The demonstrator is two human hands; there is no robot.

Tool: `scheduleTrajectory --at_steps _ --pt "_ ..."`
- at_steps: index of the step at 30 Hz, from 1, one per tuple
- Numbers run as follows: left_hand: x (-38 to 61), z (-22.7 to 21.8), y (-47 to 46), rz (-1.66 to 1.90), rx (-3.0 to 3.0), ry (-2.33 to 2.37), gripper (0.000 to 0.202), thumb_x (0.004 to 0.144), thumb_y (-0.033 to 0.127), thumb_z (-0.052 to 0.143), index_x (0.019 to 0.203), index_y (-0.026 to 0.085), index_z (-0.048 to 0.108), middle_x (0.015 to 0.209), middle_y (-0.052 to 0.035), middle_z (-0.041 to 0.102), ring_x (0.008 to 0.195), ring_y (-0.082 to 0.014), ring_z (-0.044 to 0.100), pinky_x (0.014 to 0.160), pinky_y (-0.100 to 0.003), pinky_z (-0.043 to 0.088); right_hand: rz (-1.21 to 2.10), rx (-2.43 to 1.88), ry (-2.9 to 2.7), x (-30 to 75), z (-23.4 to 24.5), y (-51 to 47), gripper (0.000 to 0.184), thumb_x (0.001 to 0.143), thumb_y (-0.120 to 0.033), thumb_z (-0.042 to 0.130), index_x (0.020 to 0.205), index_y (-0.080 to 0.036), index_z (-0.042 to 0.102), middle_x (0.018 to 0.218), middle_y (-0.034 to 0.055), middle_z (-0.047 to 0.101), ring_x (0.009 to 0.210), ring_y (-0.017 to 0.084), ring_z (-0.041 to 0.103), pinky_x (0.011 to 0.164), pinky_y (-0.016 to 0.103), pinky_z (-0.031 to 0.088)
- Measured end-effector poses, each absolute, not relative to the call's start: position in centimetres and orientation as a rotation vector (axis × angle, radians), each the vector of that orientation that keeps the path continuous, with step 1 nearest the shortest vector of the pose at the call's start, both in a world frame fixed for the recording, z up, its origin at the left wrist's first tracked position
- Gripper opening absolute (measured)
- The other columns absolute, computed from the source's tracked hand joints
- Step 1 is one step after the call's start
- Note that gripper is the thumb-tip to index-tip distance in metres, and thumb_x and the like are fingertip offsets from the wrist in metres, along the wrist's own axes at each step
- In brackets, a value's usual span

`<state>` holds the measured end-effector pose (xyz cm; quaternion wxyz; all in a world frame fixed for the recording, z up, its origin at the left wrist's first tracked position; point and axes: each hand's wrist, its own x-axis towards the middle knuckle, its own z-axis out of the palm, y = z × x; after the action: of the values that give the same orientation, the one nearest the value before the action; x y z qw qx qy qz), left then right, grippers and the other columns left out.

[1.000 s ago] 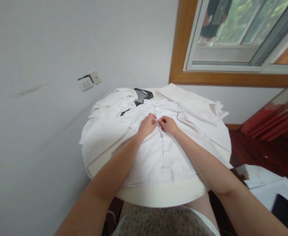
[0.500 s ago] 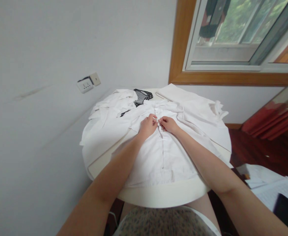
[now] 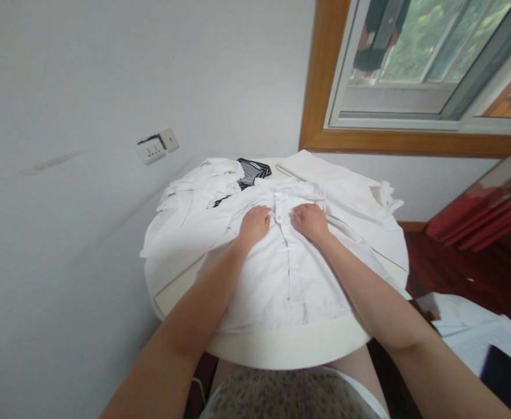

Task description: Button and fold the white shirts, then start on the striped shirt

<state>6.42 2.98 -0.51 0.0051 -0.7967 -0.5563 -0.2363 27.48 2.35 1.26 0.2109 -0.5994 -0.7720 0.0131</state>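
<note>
A white button-up shirt (image 3: 264, 285) lies spread on a round white table (image 3: 294, 349), its hem toward me. Its button placket (image 3: 279, 216) runs down the middle; the lower part shows a narrow gap between the front edges. My left hand (image 3: 255, 226) rests on the shirt left of the placket, fingers laid on the cloth. To the right of the placket, my right hand (image 3: 310, 221) lies on the fabric with its fingers slightly bent. Neither hand holds the placket.
More white clothing (image 3: 207, 180) is heaped at the back left, beside a black-and-white striped cloth (image 3: 254, 170). Another white garment (image 3: 338, 174) lies at the back right. A wall (image 3: 85, 233) borders the table's left. Papers (image 3: 478, 337) and a dark flat object (image 3: 506, 378) are at lower right.
My hands were pinched together at the placket. They have let go and moved apart to either side, now lying on the cloth. The upper placket shows between them.
</note>
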Motion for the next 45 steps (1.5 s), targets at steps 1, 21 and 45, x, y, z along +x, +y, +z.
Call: scheduleTrajectory --at_steps 1,21,45 --pt "6.4 -0.6 3.0 -0.726 -2.499 -1.746 0.037 0.093 0.021 0.040 0.123 0.018 0.061 0.135 -0.0107 0.059 0.128 -0.0222 0.050 0.112 -0.039 0.034 0.038 -1.686 -2.186 27.6 0.9 2.4 0.042 0.096 -0.043 0.047 0.125 -0.020 0.065 0.135 0.0127 0.060 0.127 0.030 0.049 0.107 0.045 0.034" --pt "7.5 0.1 -2.8 -0.472 -2.551 -1.739 0.049 0.095 0.038 0.040 0.136 0.015 0.052 0.145 -0.0174 0.049 0.137 -0.0307 0.041 0.114 -0.045 0.030 0.042 -1.775 -2.356 27.5 -0.3 4.5 0.067 0.099 -0.057 0.025 0.151 -0.017 0.037 0.159 0.0134 0.027 0.147 0.031 0.021 0.117 0.052 0.015" --pt "8.7 -0.9 0.6 -0.451 -2.452 -1.866 0.047 0.094 0.032 0.040 0.139 0.023 0.050 0.152 -0.0158 0.040 0.143 -0.0365 0.031 0.114 -0.061 0.023 0.271 -1.451 -2.163 26.1 5.9 0.0 0.023 0.094 -0.033 0.047 0.102 -0.018 0.064 0.083 0.0048 0.069 0.074 0.017 0.060 0.068 0.025 0.038"
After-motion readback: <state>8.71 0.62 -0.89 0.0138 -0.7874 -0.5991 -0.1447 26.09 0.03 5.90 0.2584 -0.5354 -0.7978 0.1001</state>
